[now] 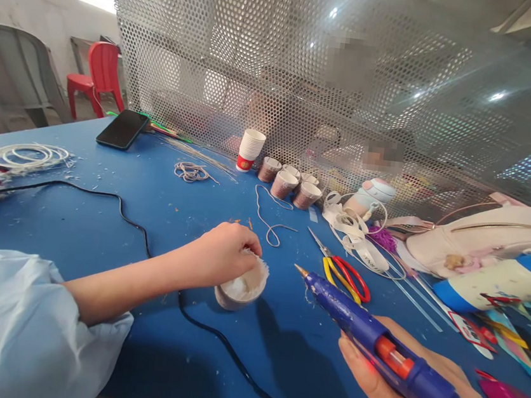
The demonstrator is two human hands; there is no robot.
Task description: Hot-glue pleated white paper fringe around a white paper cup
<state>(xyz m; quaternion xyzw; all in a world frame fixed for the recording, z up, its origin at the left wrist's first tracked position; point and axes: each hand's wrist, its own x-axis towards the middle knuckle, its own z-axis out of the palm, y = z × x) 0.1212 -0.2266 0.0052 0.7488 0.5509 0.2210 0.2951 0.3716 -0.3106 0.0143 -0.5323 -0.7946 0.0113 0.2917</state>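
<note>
My left hand (228, 252) is closed at the rim of a small pale cup (238, 295), its fingertips bent over the edge. White material shows inside the cup, and the rim looks rough. In my right hand (379, 378) lies a blue hot glue gun (357, 318) with an orange-red part and a clear glue stick at its back end. Its brass nozzle points left, toward the cup but apart from it. Beyond the nozzle are scissors (341, 271) with red and yellow handles.
Several wrapped cups (284, 184) and a stack of paper cups (250, 149) stand by the perforated metal screen (181, 55). A black cable (225, 341) crosses the blue table. A phone (122, 129) and cord coil (28, 156) lie left; a bag (492, 231) and bottle (505, 280) right.
</note>
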